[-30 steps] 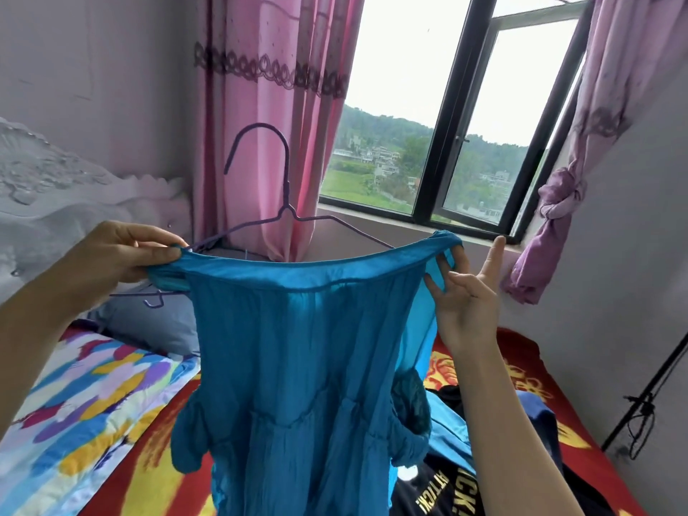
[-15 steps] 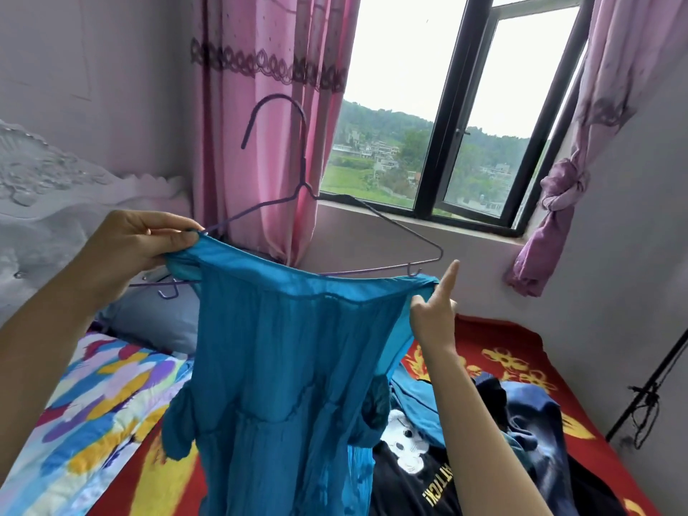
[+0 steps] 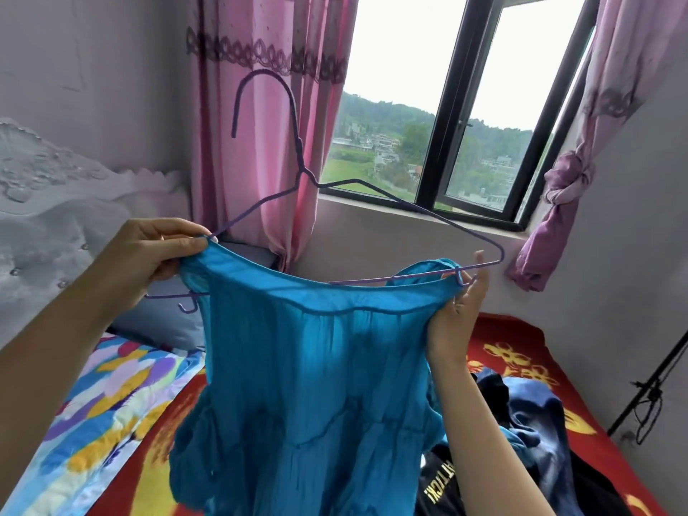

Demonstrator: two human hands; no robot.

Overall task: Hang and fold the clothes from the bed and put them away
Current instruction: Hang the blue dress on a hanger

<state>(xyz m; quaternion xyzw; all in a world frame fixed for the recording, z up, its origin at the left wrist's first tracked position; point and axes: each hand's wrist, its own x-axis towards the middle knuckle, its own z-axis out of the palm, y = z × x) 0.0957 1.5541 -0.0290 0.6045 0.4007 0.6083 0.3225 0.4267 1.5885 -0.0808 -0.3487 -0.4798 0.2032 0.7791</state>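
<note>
The left hand (image 3: 149, 251) pinches one corner of the blue garment (image 3: 316, 351), the right hand (image 3: 454, 322) the other, by the hanger (image 3: 305, 172).

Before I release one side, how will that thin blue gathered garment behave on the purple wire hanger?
Likely floppy: the thin blue gathered garment sags between its held corners. Probably light: daylight shows through it. It may slip off the purple wire hanger; only one corner seems looped on.

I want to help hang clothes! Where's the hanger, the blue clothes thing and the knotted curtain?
purple wire hanger (image 3: 302, 170), head view, twisted neck under the hook
blue garment (image 3: 316, 366), head view, middle of the front
knotted purple curtain (image 3: 569, 180), head view, on the knot
</note>
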